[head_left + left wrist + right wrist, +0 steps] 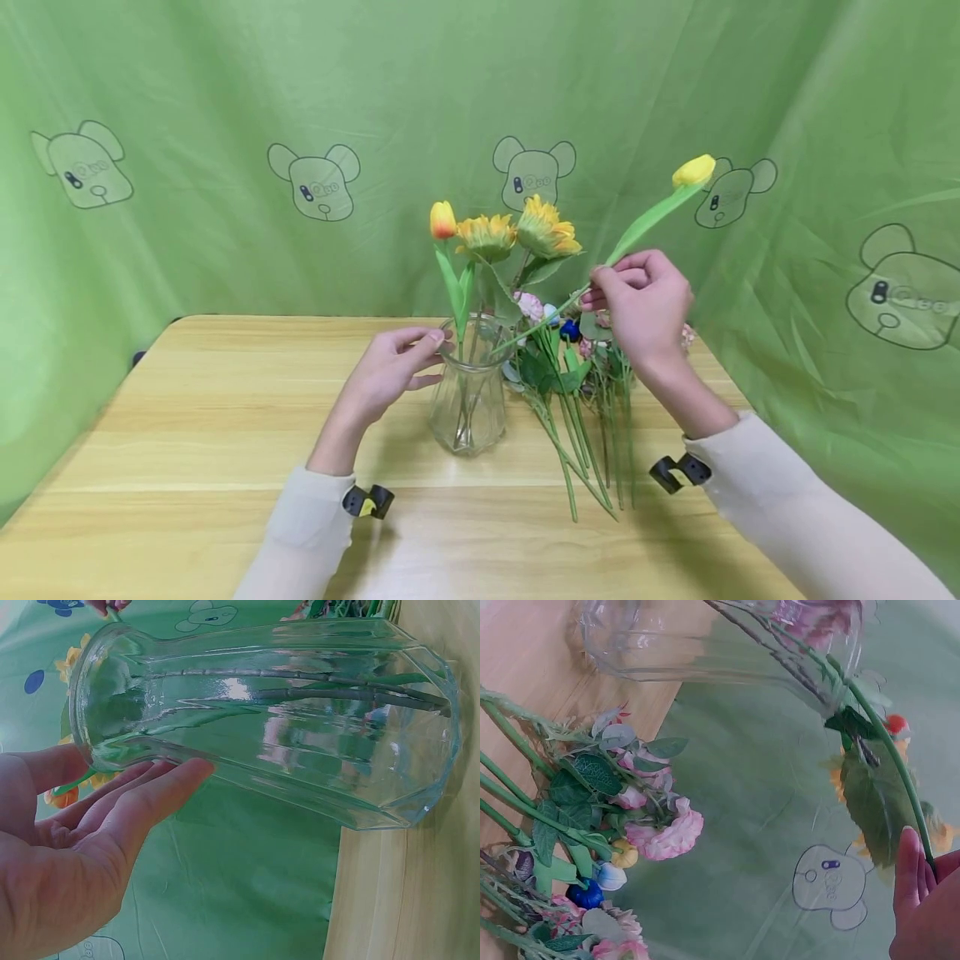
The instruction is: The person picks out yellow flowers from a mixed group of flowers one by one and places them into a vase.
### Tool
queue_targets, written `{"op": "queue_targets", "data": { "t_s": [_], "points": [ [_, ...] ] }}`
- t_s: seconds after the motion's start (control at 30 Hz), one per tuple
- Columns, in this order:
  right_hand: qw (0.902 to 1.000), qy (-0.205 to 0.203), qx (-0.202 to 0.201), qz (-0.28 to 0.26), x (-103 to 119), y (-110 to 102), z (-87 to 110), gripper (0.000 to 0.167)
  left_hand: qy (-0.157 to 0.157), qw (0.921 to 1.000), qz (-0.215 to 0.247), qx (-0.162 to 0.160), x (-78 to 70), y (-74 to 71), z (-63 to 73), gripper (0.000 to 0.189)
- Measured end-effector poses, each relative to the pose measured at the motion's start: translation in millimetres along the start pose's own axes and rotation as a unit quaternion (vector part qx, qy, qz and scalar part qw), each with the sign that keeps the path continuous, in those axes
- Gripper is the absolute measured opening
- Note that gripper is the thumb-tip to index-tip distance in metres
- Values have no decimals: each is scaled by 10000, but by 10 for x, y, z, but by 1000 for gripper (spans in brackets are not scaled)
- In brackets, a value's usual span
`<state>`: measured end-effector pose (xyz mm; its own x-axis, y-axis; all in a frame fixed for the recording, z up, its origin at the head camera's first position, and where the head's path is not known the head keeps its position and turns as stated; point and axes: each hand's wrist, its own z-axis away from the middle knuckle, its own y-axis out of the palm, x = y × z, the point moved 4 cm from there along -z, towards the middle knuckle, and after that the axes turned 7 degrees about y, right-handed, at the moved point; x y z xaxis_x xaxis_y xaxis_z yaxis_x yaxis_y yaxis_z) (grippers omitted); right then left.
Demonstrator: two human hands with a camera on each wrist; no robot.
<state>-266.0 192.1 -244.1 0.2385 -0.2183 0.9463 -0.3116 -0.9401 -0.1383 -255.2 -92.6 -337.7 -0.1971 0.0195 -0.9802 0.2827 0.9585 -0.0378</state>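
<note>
A clear glass vase (480, 408) stands upright on the table, holding an orange-yellow tulip (443, 220) and two sunflowers (549, 228). My left hand (384, 372) holds its rim at the left, thumb at the lip and fingers against the neck in the left wrist view. My right hand (649, 310) pinches the stem of a yellow tulip (693, 171) to the vase's right. That tulip leans up to the right, its stem's lower end at the vase mouth. In the right wrist view the green stem (889, 746) runs from the fingers towards the vase rim.
Several more flowers (558, 375) lie on the table right of the vase, pink, blue and white heads at the back, stems towards the front. The wooden table (247, 417) extends to the left. A green curtain (420, 100) surrounds its back and sides.
</note>
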Motion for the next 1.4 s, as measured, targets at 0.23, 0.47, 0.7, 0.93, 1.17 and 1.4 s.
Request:
{"op": "queue_targets", "data": {
  "t_s": [0.23, 0.47, 0.7, 0.93, 1.17, 1.4],
  "points": [
    [9973, -437, 235, 536, 12, 122, 100, 15, -11, 10000, -5, -23, 0, -4, 2, 39],
    [9945, -533, 427, 791, -15, 226, 190, 23, -67, 10000, -13, -70, 18, -13, 1, 37],
    [9907, -831, 833, 679, -10, 387, 305, 21, -36, 10000, -21, -42, 27, -19, -5, 38],
    [9819, -1150, 1029, 1099, 22, 528, 425, 19, -40, 10000, -9, -56, 28, -13, 0, 38],
    [9636, -1782, 1073, 1678, 72, 665, 517, 17, -23, 10000, -35, -43, 22, -15, -2, 38],
    [9514, -1957, 1345, 1961, 86, 793, 561, 13, -50, 10000, -34, -68, 17, -16, 2, 39]
  ]
}}
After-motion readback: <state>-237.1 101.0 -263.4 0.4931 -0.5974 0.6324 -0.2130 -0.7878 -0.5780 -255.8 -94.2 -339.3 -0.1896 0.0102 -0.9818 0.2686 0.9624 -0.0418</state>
